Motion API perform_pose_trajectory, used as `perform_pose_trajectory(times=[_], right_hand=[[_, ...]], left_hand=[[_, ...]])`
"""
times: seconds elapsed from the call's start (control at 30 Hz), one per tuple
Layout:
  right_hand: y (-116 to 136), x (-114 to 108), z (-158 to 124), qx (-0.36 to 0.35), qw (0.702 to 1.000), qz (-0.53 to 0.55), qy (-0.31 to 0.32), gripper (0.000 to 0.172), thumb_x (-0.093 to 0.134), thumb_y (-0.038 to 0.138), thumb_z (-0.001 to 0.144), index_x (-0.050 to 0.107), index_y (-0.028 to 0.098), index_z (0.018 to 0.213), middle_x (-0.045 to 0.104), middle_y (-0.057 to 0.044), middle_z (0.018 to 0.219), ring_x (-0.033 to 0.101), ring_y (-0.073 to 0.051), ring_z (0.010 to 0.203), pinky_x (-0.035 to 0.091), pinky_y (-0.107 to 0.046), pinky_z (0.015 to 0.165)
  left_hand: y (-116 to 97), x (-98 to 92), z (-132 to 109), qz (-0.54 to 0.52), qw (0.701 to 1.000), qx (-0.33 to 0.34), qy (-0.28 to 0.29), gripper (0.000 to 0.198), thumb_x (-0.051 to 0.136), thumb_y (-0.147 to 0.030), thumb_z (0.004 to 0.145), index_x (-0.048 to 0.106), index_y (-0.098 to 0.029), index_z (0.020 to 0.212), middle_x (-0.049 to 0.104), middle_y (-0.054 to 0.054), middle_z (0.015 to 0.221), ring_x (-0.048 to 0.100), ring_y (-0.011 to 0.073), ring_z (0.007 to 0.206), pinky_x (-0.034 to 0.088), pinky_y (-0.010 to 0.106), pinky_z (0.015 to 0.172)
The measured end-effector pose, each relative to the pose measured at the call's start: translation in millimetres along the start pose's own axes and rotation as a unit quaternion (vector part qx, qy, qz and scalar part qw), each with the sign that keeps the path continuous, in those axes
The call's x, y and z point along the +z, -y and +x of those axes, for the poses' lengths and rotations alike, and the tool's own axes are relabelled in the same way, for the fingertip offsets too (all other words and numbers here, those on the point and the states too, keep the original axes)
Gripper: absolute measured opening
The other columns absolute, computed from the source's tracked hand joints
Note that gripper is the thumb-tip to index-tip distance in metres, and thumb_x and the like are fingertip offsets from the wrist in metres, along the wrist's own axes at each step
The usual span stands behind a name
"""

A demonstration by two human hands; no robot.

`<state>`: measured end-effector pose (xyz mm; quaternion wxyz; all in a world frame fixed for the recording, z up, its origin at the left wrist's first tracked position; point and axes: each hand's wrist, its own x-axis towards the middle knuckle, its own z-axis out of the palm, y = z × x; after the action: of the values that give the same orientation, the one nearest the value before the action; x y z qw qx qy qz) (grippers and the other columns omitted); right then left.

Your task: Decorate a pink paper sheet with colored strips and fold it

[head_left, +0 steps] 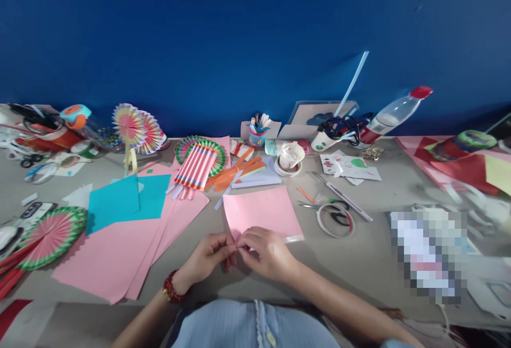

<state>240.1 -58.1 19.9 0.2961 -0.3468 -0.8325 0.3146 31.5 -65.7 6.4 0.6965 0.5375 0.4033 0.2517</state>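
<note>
A pink paper sheet (261,210) lies on the grey table (359,263) in front of me. My left hand (209,256) and my right hand (265,252) meet at its near edge, fingers pinched together on the paper. A red bead bracelet (171,287) circles my left wrist.
Larger pink sheets (120,252) and teal sheets (120,201) lie at the left, with striped paper fans (51,233) around them. Orange strips (233,173), a white cup (290,155), scissors and a tape ring (335,219), a pen (349,199) and a plastic bottle (393,114) stand behind and to the right.
</note>
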Motion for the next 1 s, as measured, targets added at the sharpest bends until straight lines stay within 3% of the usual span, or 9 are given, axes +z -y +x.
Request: perform_pose_trajectory(times=[0.47, 0.8, 1.0], right_hand=[[-2, 0, -1, 0.03, 0.999, 0.031, 0.012, 0.008, 0.058, 0.013, 0.083, 0.06, 0.02, 0.081, 0.066, -0.002, 0.077, 0.06, -0.015, 0.073, 0.044, -0.025, 0.067], [-5, -7, 1, 0.038, 0.996, 0.064, 0.045, 0.011, 0.053, 0.015, 0.087, 0.06, 0.02, 0.079, 0.065, -0.002, 0.076, 0.06, -0.014, 0.071, 0.045, -0.024, 0.068], [-4, -9, 3, 0.075, 0.991, 0.105, 0.034, 0.008, 0.057, 0.014, 0.083, 0.06, 0.021, 0.08, 0.065, 0.0, 0.077, 0.06, -0.013, 0.071, 0.046, -0.023, 0.067]], left_hand=[[7, 0.4, 0, -0.003, 1.0, -0.01, -0.003, 0.04, 0.058, -0.051, 0.092, 0.057, -0.014, 0.077, 0.065, 0.003, 0.069, 0.06, 0.0109, 0.053, 0.045, 0.021, 0.054], [3, 3.1, 1, -0.009, 1.0, -0.011, -0.012, 0.041, 0.06, -0.051, 0.091, 0.056, -0.014, 0.074, 0.064, 0.002, 0.067, 0.06, 0.0108, 0.052, 0.045, 0.021, 0.053], [-1, 6.1, 3, 0.0, 0.999, -0.015, -0.032, 0.04, 0.059, -0.051, 0.09, 0.054, -0.015, 0.075, 0.063, 0.0, 0.066, 0.058, 0.0104, 0.052, 0.044, 0.02, 0.053]])
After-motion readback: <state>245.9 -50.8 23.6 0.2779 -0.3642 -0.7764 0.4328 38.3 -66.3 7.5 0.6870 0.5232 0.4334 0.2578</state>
